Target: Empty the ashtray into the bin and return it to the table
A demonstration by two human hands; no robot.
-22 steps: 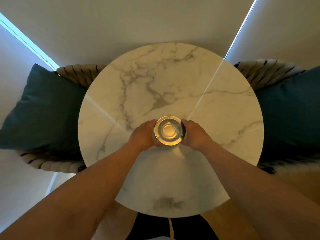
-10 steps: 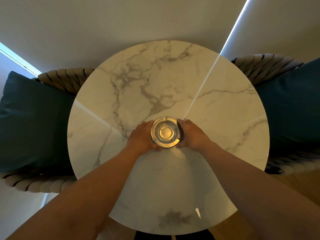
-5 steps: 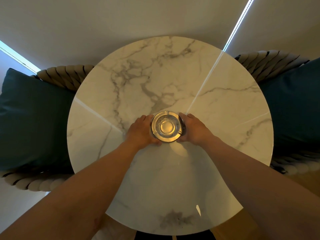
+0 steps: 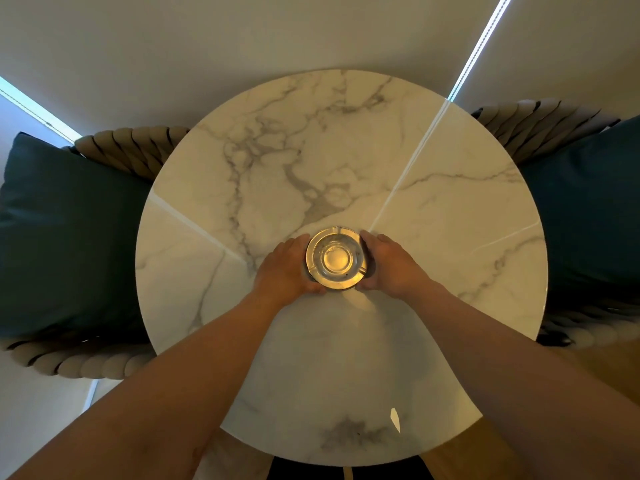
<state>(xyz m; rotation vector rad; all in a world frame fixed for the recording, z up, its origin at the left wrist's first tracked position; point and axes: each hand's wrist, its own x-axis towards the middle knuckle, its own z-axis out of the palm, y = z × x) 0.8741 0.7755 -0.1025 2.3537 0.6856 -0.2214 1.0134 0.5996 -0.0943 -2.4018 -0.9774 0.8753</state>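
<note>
On counter [image 4: 433,237]: round glass ashtray [image 4: 335,258], centre.
Left hand [image 4: 285,271]: cupped against ashtray's side.
Right hand [image 4: 389,265]: cupped opposite, gripping.

Your single head camera looks steeply down, close above the round worktop [image 4: 433,254], chairs flanking its edges.

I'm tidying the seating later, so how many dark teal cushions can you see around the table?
2. One cushion lies on the woven chair left of the marble table; the other cushion is on the chair at the right. Others may sit outside the frame.
</note>
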